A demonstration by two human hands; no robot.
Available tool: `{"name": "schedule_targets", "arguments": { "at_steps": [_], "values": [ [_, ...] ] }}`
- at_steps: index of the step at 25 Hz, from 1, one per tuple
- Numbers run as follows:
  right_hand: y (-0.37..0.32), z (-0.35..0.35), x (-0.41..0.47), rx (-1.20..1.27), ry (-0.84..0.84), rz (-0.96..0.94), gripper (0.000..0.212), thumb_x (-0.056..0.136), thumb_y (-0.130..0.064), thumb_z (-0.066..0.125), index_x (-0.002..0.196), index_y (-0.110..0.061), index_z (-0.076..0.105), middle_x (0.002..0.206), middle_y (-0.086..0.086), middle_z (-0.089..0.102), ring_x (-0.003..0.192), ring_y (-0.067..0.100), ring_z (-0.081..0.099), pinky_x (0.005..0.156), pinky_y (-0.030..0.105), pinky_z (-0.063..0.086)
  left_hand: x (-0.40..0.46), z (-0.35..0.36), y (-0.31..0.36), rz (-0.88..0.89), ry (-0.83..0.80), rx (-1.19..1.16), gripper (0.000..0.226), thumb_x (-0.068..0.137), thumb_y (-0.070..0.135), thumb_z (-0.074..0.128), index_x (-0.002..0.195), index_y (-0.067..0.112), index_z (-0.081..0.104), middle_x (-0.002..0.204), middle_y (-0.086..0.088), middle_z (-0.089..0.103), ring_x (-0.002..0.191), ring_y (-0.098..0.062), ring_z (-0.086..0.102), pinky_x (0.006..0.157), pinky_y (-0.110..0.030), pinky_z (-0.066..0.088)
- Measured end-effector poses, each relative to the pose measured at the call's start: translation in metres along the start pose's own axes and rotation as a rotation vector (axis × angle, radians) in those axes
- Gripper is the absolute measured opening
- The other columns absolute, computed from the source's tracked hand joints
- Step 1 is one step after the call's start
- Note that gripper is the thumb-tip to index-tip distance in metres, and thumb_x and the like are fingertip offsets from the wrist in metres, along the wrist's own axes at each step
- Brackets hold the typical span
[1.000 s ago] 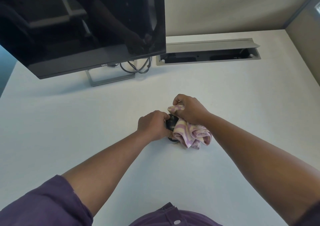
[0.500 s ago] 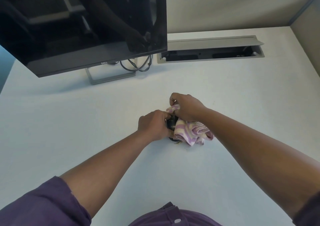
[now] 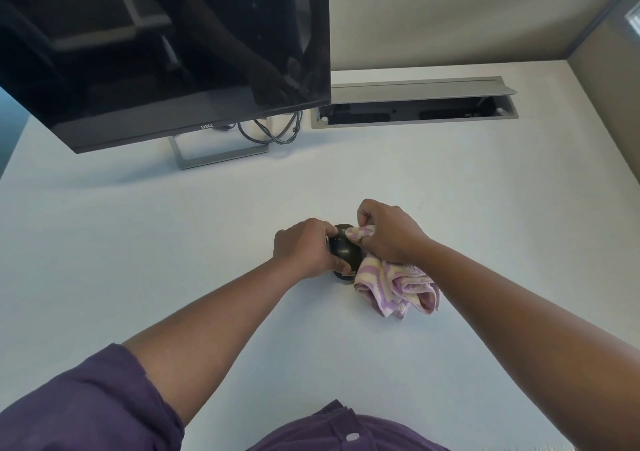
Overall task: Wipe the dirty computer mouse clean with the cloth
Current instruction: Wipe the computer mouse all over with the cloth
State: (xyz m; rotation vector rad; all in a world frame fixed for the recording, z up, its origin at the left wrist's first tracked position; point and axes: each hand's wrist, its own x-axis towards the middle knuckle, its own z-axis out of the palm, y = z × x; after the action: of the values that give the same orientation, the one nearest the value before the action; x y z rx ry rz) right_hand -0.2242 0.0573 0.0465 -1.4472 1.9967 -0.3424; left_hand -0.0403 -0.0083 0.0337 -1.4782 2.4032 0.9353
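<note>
Mouse (image 3: pixel 343 251): black, mid-surface, tilted up off the white surface (image 3: pixel 138 242), held between both hands.
Left hand (image 3: pixel 303 248): grip closed around the mouse's left side.
Right hand (image 3: pixel 389 230): grip pinching the cloth (image 3: pixel 394 286) against the mouse's far end.
Cloth: pink-and-cream striped, bunched, trailing onto the surface just right of the mouse.

white desk (image 3: pixel 138 260), monitor stand (image 3: pixel 221 154), cloth (image 3: pixel 398 288)

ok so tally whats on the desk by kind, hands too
hands: 2, left, right
mouse: 1
cloth: 1
monitor: 1
cable bundle: 1
cable tray: 1
total: 7
</note>
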Motion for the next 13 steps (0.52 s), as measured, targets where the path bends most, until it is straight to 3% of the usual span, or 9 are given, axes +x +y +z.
{"name": "schedule_targets", "arguments": {
  "at_steps": [3,7,11,13],
  "values": [
    [-0.001,-0.005,-0.017,-0.057,-0.069,-0.008,0.028,0.087,-0.042,0.072,0.081,-0.03,0.048,0.077,-0.009,0.062,0.072,0.017,0.055,0.058,0.032,0.038,-0.004,-0.001,0.002,-0.001,-0.004,0.007,0.061,0.044,0.07,0.083,0.093,0.037,0.067,0.083,0.02,0.062,0.078,-0.006,0.06,0.067,-0.032,0.039],
    [-0.002,-0.015,-0.039,-0.043,-0.167,0.002,0.027,0.083,-0.043,0.078,0.084,-0.03,0.055,0.086,-0.012,0.066,0.076,0.013,0.06,0.067,0.033,0.049,-0.007,-0.001,0.002,0.021,0.005,0.012,0.059,0.044,0.072,0.082,0.086,0.034,0.065,0.076,0.016,0.061,0.07,-0.001,0.057,0.061,-0.031,0.034],
    [-0.006,-0.035,-0.055,0.349,-0.083,0.062,0.02,0.083,-0.019,0.08,0.092,-0.021,0.062,0.075,-0.004,0.073,0.055,0.007,0.058,0.057,0.024,0.049,-0.014,-0.004,-0.003,0.043,-0.001,0.008,0.062,0.054,0.069,0.082,0.103,0.033,0.068,0.089,0.013,0.062,0.083,-0.012,0.062,0.075,-0.034,0.049],
    [-0.009,-0.044,-0.06,0.611,-0.093,0.092,0.022,0.084,-0.002,0.077,0.097,-0.013,0.063,0.07,-0.001,0.069,0.056,0.012,0.059,0.054,0.024,0.05,-0.022,-0.008,-0.006,0.048,0.078,-0.17,0.053,0.069,0.062,0.083,0.112,0.034,0.067,0.099,0.013,0.061,0.089,-0.012,0.06,0.079,-0.034,0.048]
  ]
}}
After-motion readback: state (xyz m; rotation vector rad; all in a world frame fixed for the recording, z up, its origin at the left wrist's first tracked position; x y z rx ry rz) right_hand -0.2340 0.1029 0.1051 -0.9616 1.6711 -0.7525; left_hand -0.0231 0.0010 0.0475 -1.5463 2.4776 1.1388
